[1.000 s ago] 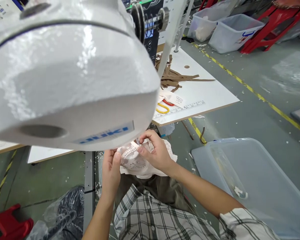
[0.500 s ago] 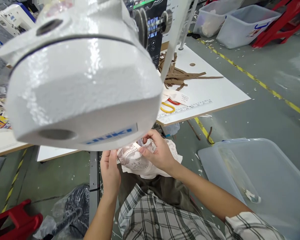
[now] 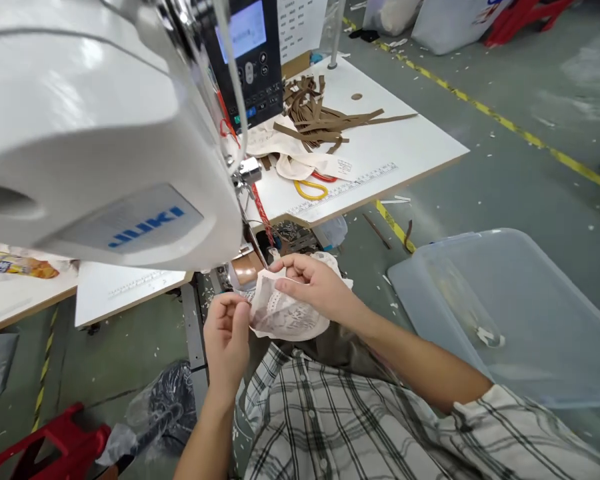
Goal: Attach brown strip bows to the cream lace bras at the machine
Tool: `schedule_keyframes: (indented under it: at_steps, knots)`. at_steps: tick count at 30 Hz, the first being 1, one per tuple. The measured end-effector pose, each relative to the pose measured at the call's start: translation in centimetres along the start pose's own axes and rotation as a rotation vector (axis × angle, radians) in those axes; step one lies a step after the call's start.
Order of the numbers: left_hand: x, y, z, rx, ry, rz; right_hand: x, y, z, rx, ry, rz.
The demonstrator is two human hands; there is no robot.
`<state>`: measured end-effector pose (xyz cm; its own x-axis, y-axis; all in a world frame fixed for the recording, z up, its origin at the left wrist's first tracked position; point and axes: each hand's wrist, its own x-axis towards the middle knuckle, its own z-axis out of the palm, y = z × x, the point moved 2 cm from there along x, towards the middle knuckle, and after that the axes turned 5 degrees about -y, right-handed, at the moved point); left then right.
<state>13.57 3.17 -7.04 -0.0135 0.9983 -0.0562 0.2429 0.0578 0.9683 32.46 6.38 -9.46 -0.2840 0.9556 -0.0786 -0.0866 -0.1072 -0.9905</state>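
A white lace fabric piece (image 3: 285,312) lies between my two hands, just below the needle area of a large white sewing machine (image 3: 95,127). My left hand (image 3: 226,333) pinches the fabric's left edge with curled fingers. My right hand (image 3: 313,283) grips its top edge from the right, fingers closed over it. The machine's presser foot and a copper-coloured cylinder (image 3: 245,270) sit just above and left of the fabric.
The white table (image 3: 410,150) behind holds brown strips (image 3: 320,117), yellow and red-handled scissors (image 3: 310,190) and white cloth. A control panel (image 3: 247,53) stands on the machine. A clear plastic bin (image 3: 520,313) is at my right. A red stool (image 3: 45,443) and a black bag (image 3: 160,407) lie on the floor at left.
The view shifted, exposing the needle area and control panel. Both hands stayed on the lace fabric, moving slightly lower and away from the needle.
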Motion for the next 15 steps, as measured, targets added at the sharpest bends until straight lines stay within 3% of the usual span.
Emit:
schedule_keyframes:
  at_steps: [4,9,12,15]
  knots:
    - [-0.9,-0.8,1.9,-0.071,-0.281,-0.159,-2.8,-0.1,-1.9,-0.111,-0.021,0.005]
    - [-0.4,-1.1,4.6,-0.464,-0.461,-0.362,-5.4,-0.3,-2.8,-0.362,-0.024,-0.050]
    - [-0.8,0.0,5.6,-0.637,-0.462,-0.345,-7.0,-0.3,-3.0,-0.586,-0.122,-0.209]
    - [-1.8,0.8,5.9,-0.757,-0.355,-0.232,-8.6,0.3,-4.0,-0.833,-0.022,-0.347]
